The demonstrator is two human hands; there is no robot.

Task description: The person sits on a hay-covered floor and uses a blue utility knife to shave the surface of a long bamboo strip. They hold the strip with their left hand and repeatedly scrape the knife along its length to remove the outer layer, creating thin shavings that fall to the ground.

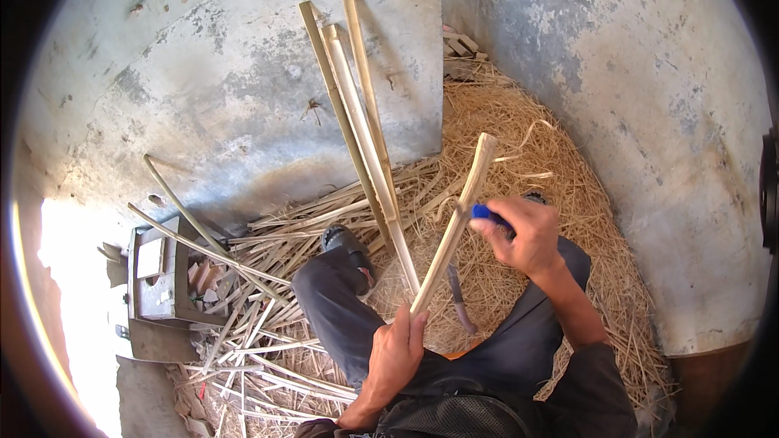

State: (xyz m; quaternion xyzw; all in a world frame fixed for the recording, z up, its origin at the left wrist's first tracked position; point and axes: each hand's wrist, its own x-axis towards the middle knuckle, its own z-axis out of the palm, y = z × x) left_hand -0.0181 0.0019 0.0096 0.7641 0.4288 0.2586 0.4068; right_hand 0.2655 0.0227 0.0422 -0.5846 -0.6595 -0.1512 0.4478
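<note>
My left hand [393, 354] is closed round the lower end of a split bamboo piece [448, 245], which slants up and away to the right between my knees. In my right hand [526, 235] is a blue-handled tool [492, 215], held against the bamboo's upper half. Its working edge is too small to make out. A thin pale curl hangs beside the bamboo near the tool. Past my left hand, a long split bamboo length [365, 134] leans up toward the wall, its lower end close to the held piece. Two more bamboo lengths stand beside it.
Straw-like shavings [560, 162] cover the floor at right. Loose bamboo strips [268, 251] pile up at left, beside a grey box [158, 276] with broken pieces. A dark knife-like tool [459, 300] lies between my legs. Weathered walls [243, 97] stand close ahead and right.
</note>
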